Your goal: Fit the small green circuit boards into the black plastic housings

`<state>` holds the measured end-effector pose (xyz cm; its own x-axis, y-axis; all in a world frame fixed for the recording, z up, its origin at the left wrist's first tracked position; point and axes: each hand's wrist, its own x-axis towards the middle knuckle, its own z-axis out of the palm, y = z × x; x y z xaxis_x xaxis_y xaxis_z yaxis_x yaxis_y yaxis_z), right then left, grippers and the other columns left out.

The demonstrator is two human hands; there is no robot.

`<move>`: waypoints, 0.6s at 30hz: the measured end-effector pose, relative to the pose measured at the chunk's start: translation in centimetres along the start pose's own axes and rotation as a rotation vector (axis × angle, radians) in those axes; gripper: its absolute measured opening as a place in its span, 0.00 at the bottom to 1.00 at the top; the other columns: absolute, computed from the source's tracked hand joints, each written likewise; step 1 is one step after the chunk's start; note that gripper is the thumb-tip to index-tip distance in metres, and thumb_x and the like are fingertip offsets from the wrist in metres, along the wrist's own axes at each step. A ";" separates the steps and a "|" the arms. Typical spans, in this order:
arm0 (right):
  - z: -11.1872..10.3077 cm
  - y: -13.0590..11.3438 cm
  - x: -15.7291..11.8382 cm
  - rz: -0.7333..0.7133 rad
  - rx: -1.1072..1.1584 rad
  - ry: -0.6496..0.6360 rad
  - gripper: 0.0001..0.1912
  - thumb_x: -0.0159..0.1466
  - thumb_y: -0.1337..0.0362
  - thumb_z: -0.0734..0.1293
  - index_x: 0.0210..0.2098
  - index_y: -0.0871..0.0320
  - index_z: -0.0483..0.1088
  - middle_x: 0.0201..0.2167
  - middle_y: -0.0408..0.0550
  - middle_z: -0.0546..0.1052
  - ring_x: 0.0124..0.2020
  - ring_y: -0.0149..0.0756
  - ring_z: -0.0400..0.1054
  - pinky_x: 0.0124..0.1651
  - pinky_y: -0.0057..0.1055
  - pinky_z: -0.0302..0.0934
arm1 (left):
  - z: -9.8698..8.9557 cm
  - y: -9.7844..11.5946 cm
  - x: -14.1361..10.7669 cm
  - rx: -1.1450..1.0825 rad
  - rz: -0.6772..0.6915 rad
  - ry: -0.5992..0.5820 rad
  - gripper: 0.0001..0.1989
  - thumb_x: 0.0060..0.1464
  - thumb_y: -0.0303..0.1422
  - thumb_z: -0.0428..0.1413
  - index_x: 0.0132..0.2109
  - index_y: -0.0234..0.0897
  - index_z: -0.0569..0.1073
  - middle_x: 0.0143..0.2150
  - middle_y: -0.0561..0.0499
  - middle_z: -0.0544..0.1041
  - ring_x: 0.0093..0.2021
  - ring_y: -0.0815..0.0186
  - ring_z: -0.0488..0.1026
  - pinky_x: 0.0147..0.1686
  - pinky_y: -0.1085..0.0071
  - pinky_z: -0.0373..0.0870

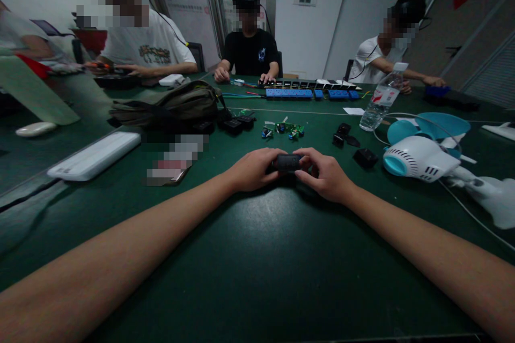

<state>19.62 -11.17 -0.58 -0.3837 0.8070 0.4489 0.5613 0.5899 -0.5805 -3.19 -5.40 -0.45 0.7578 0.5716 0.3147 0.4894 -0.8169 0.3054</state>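
Note:
A small black box-like plastic case (288,162) is held just over the green table (257,257), between both hands. My left hand (257,168) grips its left end with fingers and thumb. On its right end, the fingertips and thumb of my right hand (325,174) close in a pinch. Part of the case is hidden behind the fingers. Beyond the hands lie several small green circuit boards (284,128) with blue parts. Black plastic pieces (344,134) and a black square case (365,158) rest to the right.
At the right are a white and blue fan (422,158) and a water bottle (384,97). A dark bag (169,104), a white power strip (96,155) and black cases (235,122) are left. Blue blocks (288,94) line the far side, where several people sit.

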 end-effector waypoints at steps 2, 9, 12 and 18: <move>0.0 0.0 0.0 -0.002 0.001 0.000 0.18 0.62 0.62 0.66 0.52 0.58 0.66 0.33 0.45 0.77 0.25 0.30 0.66 0.30 0.28 0.60 | 0.0 0.0 0.0 0.001 0.001 0.002 0.20 0.58 0.36 0.56 0.56 0.37 0.69 0.49 0.43 0.78 0.48 0.58 0.75 0.48 0.62 0.71; 0.0 0.0 0.0 0.007 -0.008 0.003 0.18 0.62 0.62 0.66 0.51 0.56 0.66 0.33 0.45 0.77 0.26 0.30 0.66 0.31 0.28 0.61 | -0.1 0.1 0.0 -0.011 0.016 0.007 0.20 0.58 0.37 0.55 0.56 0.36 0.69 0.49 0.43 0.78 0.48 0.57 0.75 0.48 0.62 0.71; 0.0 0.0 0.0 0.011 -0.006 -0.002 0.18 0.62 0.62 0.66 0.52 0.56 0.66 0.33 0.45 0.77 0.26 0.31 0.67 0.32 0.29 0.61 | -0.2 0.2 0.0 -0.012 0.014 0.005 0.19 0.58 0.36 0.55 0.56 0.36 0.69 0.49 0.43 0.78 0.48 0.58 0.75 0.48 0.62 0.71; 0.0 0.0 0.0 0.010 -0.005 -0.010 0.18 0.62 0.62 0.66 0.51 0.56 0.66 0.33 0.45 0.77 0.26 0.30 0.66 0.32 0.29 0.61 | -0.1 0.1 0.0 -0.012 0.024 0.007 0.19 0.58 0.36 0.55 0.55 0.37 0.69 0.49 0.44 0.78 0.47 0.58 0.76 0.48 0.63 0.71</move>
<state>19.63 -11.18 -0.55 -0.3852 0.8130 0.4367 0.5687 0.5818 -0.5815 -3.18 -5.52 -0.36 0.7659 0.5528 0.3284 0.4661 -0.8292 0.3085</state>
